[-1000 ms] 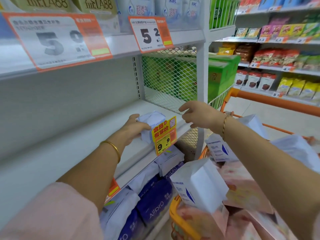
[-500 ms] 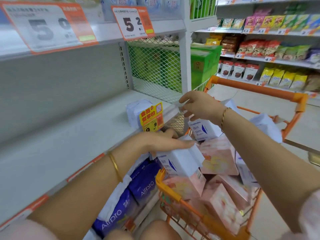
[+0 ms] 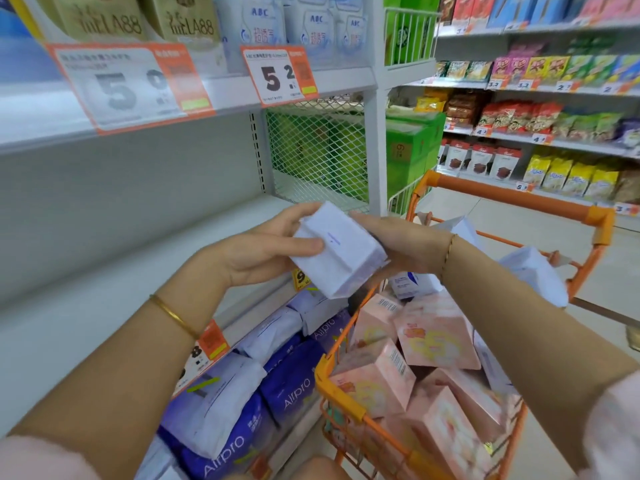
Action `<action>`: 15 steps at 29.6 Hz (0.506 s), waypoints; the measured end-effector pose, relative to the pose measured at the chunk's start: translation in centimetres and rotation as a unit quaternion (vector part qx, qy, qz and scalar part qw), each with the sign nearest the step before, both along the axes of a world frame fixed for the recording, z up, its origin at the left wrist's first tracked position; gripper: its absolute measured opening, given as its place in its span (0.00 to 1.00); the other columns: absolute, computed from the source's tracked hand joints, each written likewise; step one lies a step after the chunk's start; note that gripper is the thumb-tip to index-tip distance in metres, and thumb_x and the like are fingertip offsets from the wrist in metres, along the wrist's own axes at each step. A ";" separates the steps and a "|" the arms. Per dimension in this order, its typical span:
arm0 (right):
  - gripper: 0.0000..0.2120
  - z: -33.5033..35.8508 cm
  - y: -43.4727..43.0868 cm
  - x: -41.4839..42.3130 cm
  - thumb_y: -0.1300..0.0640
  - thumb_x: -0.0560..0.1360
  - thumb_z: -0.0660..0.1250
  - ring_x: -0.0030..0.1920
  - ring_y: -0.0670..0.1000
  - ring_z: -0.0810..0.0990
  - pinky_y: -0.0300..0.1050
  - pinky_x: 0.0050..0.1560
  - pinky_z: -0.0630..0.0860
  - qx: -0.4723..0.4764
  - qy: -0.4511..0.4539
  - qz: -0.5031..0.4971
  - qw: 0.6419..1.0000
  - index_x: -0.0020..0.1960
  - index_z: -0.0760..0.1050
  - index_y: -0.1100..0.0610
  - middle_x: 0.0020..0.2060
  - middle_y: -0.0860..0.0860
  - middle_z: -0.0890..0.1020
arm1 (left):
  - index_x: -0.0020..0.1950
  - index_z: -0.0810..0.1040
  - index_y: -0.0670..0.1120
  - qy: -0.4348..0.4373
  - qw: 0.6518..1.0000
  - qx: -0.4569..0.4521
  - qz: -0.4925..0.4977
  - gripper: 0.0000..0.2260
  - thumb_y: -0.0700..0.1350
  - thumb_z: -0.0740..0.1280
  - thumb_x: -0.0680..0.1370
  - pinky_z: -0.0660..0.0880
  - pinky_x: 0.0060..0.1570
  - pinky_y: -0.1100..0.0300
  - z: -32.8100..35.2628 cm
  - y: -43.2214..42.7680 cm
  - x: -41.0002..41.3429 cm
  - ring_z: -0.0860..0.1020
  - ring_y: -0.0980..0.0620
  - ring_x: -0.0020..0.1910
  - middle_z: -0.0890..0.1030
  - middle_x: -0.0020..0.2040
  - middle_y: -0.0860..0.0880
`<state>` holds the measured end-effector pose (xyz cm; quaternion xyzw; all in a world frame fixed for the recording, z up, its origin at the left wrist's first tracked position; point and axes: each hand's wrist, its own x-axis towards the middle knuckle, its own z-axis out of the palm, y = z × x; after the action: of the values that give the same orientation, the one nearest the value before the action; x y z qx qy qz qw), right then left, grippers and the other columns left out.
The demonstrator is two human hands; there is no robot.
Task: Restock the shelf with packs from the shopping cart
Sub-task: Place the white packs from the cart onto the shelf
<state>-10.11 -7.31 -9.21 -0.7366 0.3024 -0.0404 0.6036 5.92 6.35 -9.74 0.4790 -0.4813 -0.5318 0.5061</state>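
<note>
I hold a white pack (image 3: 341,252) between both hands, above the front edge of the grey middle shelf (image 3: 114,285) and the cart's near corner. My left hand (image 3: 263,247) grips its left side with the thumb across the top. My right hand (image 3: 405,245) holds its right side from behind. The orange shopping cart (image 3: 341,398) stands below right, filled with several pink packs (image 3: 434,336) and a few white packs (image 3: 533,271). The pack set on the shelf earlier is hidden behind my hands.
The lower shelf holds blue and white Airpro packs (image 3: 242,417). Price tags (image 3: 278,74) hang on the shelf above, under ABC packs. A mesh divider (image 3: 317,157) and white upright (image 3: 375,150) close the shelf's right end. Snack shelves (image 3: 540,133) line the far aisle.
My left hand let go of a pack on the shelf, reached into the cart and lifted a white pack. My right hand now holds that pack too.
</note>
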 end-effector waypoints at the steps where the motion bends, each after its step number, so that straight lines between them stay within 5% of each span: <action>1: 0.23 -0.1 0.1 0.3 0.36 0.77 0.53 0.54 0.58 0.80 0.61 0.52 0.79 0.076 -0.019 0.028 0.997 0.57 0.76 0.50 0.51 0.54 0.83 | 0.68 0.67 0.47 0.009 1.000 -0.016 0.000 0.44 0.47 0.82 0.56 0.76 0.56 0.57 0.2 0.1 0.6 0.77 0.50 0.57 0.77 0.59 0.47; 5: 0.24 -0.3 0.2 1.3 0.35 0.72 0.55 0.53 0.57 0.81 0.59 0.48 0.80 0.212 -0.100 0.084 0.969 0.58 0.76 0.48 0.50 0.52 0.83 | 0.67 0.69 0.53 -0.008 0.998 -0.060 0.029 0.43 0.40 0.82 0.55 0.77 0.50 0.61 0.8 0.2 2.0 0.79 0.53 0.53 0.78 0.58 0.50; 10: 0.24 -0.3 -1.5 3.4 0.43 0.77 0.60 0.51 0.53 0.82 0.52 0.50 0.81 0.091 -0.187 -0.030 0.978 0.65 0.71 0.59 0.54 0.55 0.81 | 0.64 0.71 0.48 -0.092 0.982 -0.018 0.164 0.26 0.30 0.69 0.69 0.78 0.55 0.58 1.7 -0.7 3.1 0.78 0.51 0.54 0.71 0.67 0.41; 13: 0.25 -0.3 -2.3 4.3 0.45 0.77 0.61 0.56 0.56 0.81 0.54 0.53 0.80 0.053 -0.197 -0.032 0.978 0.67 0.67 0.59 0.60 0.57 0.79 | 0.64 0.72 0.46 -0.039 0.984 0.023 0.170 0.23 0.40 0.70 0.69 0.78 0.56 0.53 2.3 -1.6 3.3 0.79 0.49 0.53 0.78 0.60 0.44; 15: 0.22 -0.2 -2.7 5.0 0.47 0.77 0.62 0.57 0.55 0.80 0.51 0.52 0.80 0.025 -0.196 -0.019 0.980 0.67 0.67 0.57 0.60 0.55 0.79 | 0.64 0.70 0.48 -0.101 0.972 0.027 0.210 0.23 0.43 0.73 0.71 0.79 0.51 0.55 2.4 -2.8 3.5 0.79 0.51 0.51 0.76 0.59 0.45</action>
<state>-5.16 -10.00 -9.41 -0.6929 0.1935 -0.1875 0.6688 9.38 3.59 -7.36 0.6342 -0.4043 -0.3752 0.5418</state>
